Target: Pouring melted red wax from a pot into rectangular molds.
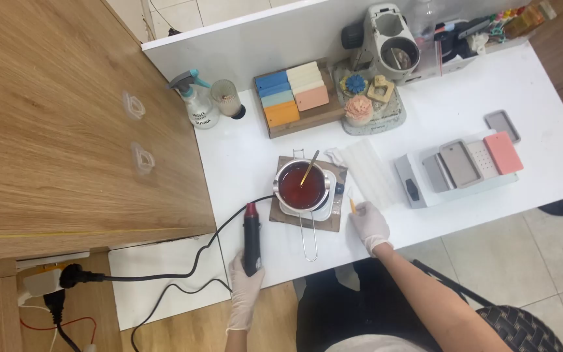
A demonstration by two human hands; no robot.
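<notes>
Now hands (245,287) on heat gun (251,236)

The gloved left hand (245,287) is gripping a black heat gun (251,236), its red nozzle pointing toward a metal pot (302,186) of dark red liquid just beyond the fingers. The gloved right hand (370,224) is resting on the white worktop (464,98), its fingers pinching a small orange stick (352,206) beside the pot.

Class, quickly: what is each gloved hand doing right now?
Left hand: closed around the black heat gun.
Right hand: holding a small orange stick.
</notes>
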